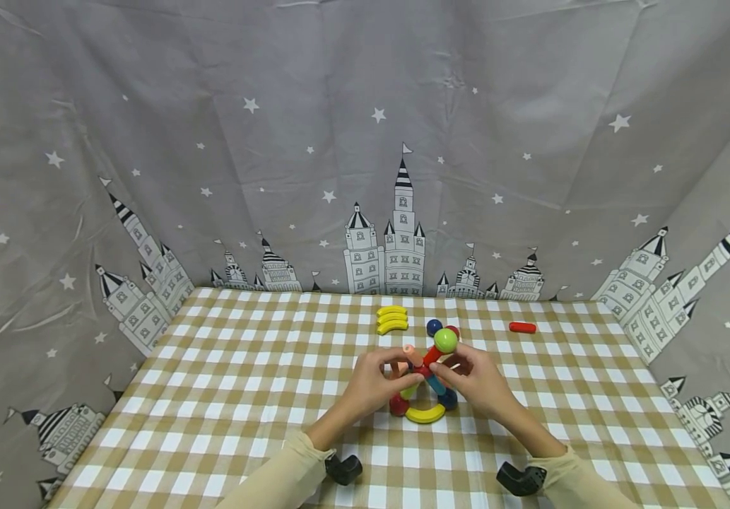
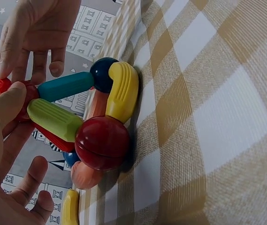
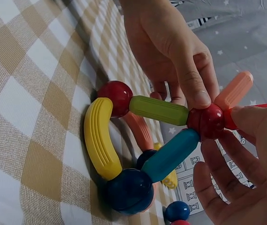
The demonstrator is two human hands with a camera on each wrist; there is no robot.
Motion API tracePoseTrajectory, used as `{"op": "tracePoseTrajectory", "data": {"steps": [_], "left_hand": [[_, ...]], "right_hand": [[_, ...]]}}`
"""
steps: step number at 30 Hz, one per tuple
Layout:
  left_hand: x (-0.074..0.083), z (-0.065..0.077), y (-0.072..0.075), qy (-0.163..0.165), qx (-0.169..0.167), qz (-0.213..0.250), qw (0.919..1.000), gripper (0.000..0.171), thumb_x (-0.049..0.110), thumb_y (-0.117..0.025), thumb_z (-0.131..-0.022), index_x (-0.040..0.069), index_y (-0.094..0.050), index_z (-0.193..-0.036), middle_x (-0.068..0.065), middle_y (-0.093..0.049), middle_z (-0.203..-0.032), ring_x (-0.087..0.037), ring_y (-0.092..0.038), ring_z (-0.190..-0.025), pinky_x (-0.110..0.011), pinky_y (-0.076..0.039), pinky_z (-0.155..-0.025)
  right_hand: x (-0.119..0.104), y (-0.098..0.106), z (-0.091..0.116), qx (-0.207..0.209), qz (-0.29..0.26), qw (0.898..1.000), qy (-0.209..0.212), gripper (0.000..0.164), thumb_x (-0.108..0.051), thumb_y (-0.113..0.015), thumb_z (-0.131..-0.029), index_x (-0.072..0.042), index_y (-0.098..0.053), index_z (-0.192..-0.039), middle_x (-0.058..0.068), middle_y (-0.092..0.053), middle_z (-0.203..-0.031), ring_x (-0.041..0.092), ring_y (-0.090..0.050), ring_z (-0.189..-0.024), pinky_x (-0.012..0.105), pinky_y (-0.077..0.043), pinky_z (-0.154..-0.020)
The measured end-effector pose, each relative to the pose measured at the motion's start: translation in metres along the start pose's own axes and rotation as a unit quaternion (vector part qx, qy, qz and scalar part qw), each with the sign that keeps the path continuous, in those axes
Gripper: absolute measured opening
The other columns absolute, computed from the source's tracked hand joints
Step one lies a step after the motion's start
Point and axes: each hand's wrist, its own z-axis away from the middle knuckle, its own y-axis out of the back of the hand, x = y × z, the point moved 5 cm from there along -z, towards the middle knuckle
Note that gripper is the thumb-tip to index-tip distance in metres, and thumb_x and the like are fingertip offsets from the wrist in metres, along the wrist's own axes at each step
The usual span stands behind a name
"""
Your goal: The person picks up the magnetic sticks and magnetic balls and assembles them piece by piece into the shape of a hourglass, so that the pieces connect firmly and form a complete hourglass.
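Note:
A frame of coloured rods and balls stands on the tablecloth between both hands. My left hand point(image 1: 371, 385) pinches the red ball point(image 3: 207, 123) at its top. My right hand point(image 1: 482, 380) pinches a red rod point(image 1: 431, 355) beside that ball; a light green ball point(image 1: 445, 341) sits at the rod's upper end. A peach rod point(image 3: 235, 90) also sticks up from the top ball. Lime point(image 3: 159, 109) and teal point(image 3: 171, 155) rods slope down to a dark red ball point(image 3: 115, 98) and a navy ball point(image 3: 129, 191), bridged by a curved yellow piece point(image 3: 98, 140). Fingers partly hide the joints.
Behind the frame lie several curved yellow pieces point(image 1: 392, 320), a loose blue ball point(image 1: 434, 327) and a red ball point(image 1: 454, 331). Farther right is a red rod point(image 1: 522, 327). A checked cloth point(image 1: 244, 396) covers the table, and a grey curtain point(image 1: 314, 127) hangs behind.

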Motion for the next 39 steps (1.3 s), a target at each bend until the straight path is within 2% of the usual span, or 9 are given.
{"op": "tracePoseTrajectory", "data": {"steps": [5,16,22,28,35,39], "left_hand": [[0.002,-0.004,-0.006,-0.009,0.000,0.009,0.9999,0.019,0.026,-0.085,-0.087,0.017,-0.077,-0.102,0.007,-0.074,-0.094,-0.022,-0.062,-0.074,-0.033,-0.053,-0.063],[0.003,-0.009,-0.019,-0.020,-0.008,-0.006,0.9997,0.020,0.029,-0.084,-0.088,0.019,-0.077,-0.104,-0.004,-0.074,-0.094,-0.025,-0.063,-0.073,-0.024,-0.050,-0.061],[0.005,-0.008,-0.020,-0.003,-0.015,-0.007,0.9999,0.026,0.029,-0.084,-0.088,0.016,-0.076,-0.109,-0.007,-0.074,-0.098,-0.026,-0.063,-0.077,-0.024,-0.051,-0.064],[0.000,-0.004,-0.016,0.036,-0.012,0.012,0.9992,0.037,0.027,-0.086,-0.086,0.014,-0.074,-0.119,0.002,-0.075,-0.110,-0.026,-0.066,-0.082,-0.027,-0.052,-0.068],[-0.006,-0.001,-0.008,0.014,-0.011,0.018,0.9997,0.037,0.025,-0.084,-0.088,0.018,-0.073,-0.122,0.000,-0.075,-0.113,-0.025,-0.065,-0.080,-0.030,-0.053,-0.067],[-0.011,0.000,-0.003,0.026,-0.011,-0.003,0.9996,0.036,0.025,-0.084,-0.088,0.018,-0.073,-0.121,-0.001,-0.076,-0.111,-0.019,-0.064,-0.080,-0.030,-0.053,-0.067]], "right_hand": [[0.002,0.005,0.003,0.009,0.001,1.000,0.003,0.027,-0.022,-0.075,-0.096,-0.003,-0.069,-0.116,0.010,-0.072,-0.100,0.019,-0.068,-0.079,0.027,-0.057,-0.069],[0.004,0.015,0.012,0.017,-0.024,0.999,0.027,0.025,-0.016,-0.075,-0.096,-0.001,-0.068,-0.115,0.016,-0.071,-0.100,0.026,-0.070,-0.078,0.027,-0.058,-0.070],[0.007,0.017,0.011,0.016,-0.006,0.999,0.029,0.027,-0.017,-0.075,-0.096,-0.001,-0.068,-0.117,0.014,-0.071,-0.103,0.020,-0.069,-0.082,0.026,-0.058,-0.072],[0.009,0.017,0.010,0.010,0.009,1.000,0.021,0.029,-0.019,-0.075,-0.096,-0.002,-0.067,-0.118,0.015,-0.071,-0.106,0.017,-0.069,-0.084,0.026,-0.058,-0.073],[0.008,0.015,0.007,-0.001,0.038,0.999,0.028,0.028,-0.023,-0.076,-0.095,-0.005,-0.069,-0.115,0.007,-0.072,-0.104,0.015,-0.067,-0.086,0.033,-0.058,-0.076],[0.008,0.013,0.005,-0.011,0.041,0.999,0.028,0.031,-0.026,-0.076,-0.095,-0.007,-0.070,-0.119,0.002,-0.073,-0.102,0.016,-0.067,-0.087,0.031,-0.058,-0.075]]}}
